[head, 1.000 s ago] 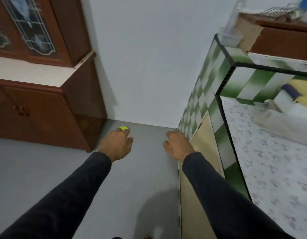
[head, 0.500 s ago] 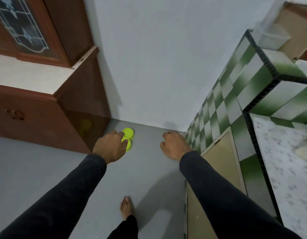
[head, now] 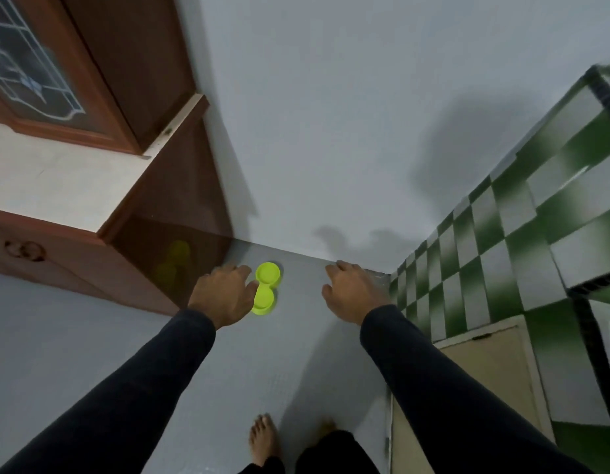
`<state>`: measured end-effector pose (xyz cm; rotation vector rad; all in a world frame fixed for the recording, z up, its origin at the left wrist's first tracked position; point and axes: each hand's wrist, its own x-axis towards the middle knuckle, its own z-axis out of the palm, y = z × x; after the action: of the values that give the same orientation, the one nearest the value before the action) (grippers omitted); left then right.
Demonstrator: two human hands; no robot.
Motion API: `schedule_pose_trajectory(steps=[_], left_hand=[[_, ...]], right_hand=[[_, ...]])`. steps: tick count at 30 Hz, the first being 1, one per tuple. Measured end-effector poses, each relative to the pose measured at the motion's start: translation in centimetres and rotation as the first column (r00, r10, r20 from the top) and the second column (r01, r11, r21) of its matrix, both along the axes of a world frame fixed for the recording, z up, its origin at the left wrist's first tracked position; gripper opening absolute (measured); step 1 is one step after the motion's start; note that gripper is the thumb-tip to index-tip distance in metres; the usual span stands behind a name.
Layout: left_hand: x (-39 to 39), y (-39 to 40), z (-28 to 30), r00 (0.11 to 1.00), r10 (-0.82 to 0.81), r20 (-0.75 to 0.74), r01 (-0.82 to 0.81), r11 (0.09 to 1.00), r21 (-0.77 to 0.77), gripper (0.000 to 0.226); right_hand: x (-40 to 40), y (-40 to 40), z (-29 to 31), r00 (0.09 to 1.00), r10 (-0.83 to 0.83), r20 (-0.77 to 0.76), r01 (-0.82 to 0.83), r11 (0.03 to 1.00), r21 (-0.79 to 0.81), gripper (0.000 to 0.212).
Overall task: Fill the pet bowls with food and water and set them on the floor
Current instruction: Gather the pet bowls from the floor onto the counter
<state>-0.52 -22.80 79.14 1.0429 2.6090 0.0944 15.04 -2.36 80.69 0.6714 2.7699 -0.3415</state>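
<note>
A neon yellow-green double pet bowl (head: 267,276) lies on the grey floor (head: 91,336) close to the white wall, its two round cups joined at a narrow waist. I cannot tell what is in the cups. My left hand (head: 221,295) reaches down beside it with relaxed fingers, and its thumb side covers the bowl's left edge. Whether it touches the bowl is not clear. My right hand (head: 351,292) hangs to the right of the bowl, apart from it, fingers loose and holding nothing.
A dark wooden cabinet (head: 153,234) with a glazed upper door stands just left of the bowl. A green-and-white checked tiled counter (head: 502,251) with a beige door (head: 468,388) below closes off the right. My bare foot (head: 262,439) stands on the floor at the bottom.
The view has tipped down toward the floor. Both hands have dropped lower, and the whole bowl now shows beside my left hand instead of only a sliver.
</note>
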Motion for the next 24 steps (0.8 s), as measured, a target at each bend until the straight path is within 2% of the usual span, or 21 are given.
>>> schedule_pose_trajectory(steps=[5,8,13,16,24], left_hand=[[-3.6,2.7,-2.3,0.999,-0.05,0.016,0.052,0.992,-0.116,0.037],[-5.5,4.8,-4.0,0.999,0.013,0.046,-0.006,0.99,-0.144,0.035],[-9.0,8.5,-8.6,0.988,0.132,0.085,-0.124,0.988,-0.094,0.038],[-11.0,10.0,-12.6,0.976,0.19,0.108,-0.182,0.98,-0.075,0.043],[-16.2,11.7,-26.3,0.968,0.227,0.107,-0.215,0.97,-0.114,0.059]], right_hand=[[-4.5,3.9,-2.9,0.999,0.045,0.013,-0.045,0.999,-0.026,0.044],[-7.3,6.6,-5.1,0.997,0.074,0.017,-0.074,0.996,-0.041,0.047],[-12.5,11.3,-10.2,0.992,0.125,0.008,-0.124,0.991,-0.052,0.044],[-15.1,13.2,-14.1,0.989,0.144,0.021,-0.142,0.987,-0.078,0.049],[-21.7,16.1,-27.8,0.989,0.141,0.041,-0.134,0.981,-0.137,0.059]])
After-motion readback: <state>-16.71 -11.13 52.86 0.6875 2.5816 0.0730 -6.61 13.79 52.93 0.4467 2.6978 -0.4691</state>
